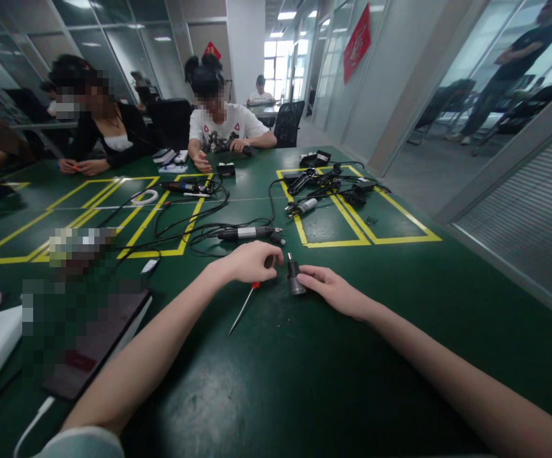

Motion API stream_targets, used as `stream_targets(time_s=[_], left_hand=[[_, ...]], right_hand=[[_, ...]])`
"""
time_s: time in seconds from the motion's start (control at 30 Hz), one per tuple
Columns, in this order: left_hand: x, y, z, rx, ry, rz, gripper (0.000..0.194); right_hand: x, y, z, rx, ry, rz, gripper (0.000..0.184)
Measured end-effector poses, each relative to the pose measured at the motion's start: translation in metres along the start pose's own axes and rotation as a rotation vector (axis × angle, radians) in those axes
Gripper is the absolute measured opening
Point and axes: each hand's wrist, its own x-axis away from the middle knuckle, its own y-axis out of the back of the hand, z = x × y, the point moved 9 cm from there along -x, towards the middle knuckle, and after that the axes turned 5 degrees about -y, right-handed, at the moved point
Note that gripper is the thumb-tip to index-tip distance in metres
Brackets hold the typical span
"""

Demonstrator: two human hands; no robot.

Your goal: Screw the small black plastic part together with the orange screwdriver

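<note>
My left hand (255,261) is curled around the handle of a screwdriver (241,310). The handle is mostly hidden in the palm; its red end and thin metal shaft show below, with the tip pointing down-left toward me. The left thumb and forefinger arch toward a dark, stepped cylindrical metal part (296,280) with a thin shiny pin on top. That part stands roughly upright at the tabletop, and my right hand (326,286) grips its right side between thumb and fingers. A small gap separates the left fingertips from the pin.
Beyond my hands lie a black-and-silver pen-shaped power tool (247,233), a silver-tipped tool (302,207) and tangled black cables (321,181). Yellow tape (404,240) marks the green table (400,305). A phone (99,346) lies left. Two people sit across the table.
</note>
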Motion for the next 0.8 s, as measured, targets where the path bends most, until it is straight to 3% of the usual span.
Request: stream_targets(time_s=[0.13, 0.27, 0.33, 0.47, 0.57, 0.8], left_hand=[[0.020, -0.021, -0.008, -0.071, -0.069, -0.158, 0.036], [0.046, -0.009, -0.021, 0.041, -0.122, -0.417, 0.034], [0.053, -0.007, -0.026, 0.208, -0.149, -0.469, 0.031], [0.050, -0.015, -0.032, 0.479, -0.200, -0.427, 0.032], [0.045, -0.025, -0.027, 0.609, -0.152, -0.399, 0.030], [0.043, -0.038, -0.018, 0.734, -0.060, -0.388, 0.032]], right_hand=[[0.008, -0.001, -0.011, -0.298, -0.188, 0.075, 0.039], [0.014, -0.013, -0.019, -0.547, -0.285, 0.126, 0.033], [0.016, -0.020, -0.020, -0.613, -0.316, 0.162, 0.031], [0.020, -0.029, -0.016, -0.618, -0.326, 0.232, 0.031], [0.024, -0.031, -0.012, -0.570, -0.324, 0.276, 0.032], [0.026, -0.031, -0.014, -0.515, -0.349, 0.296, 0.035]])
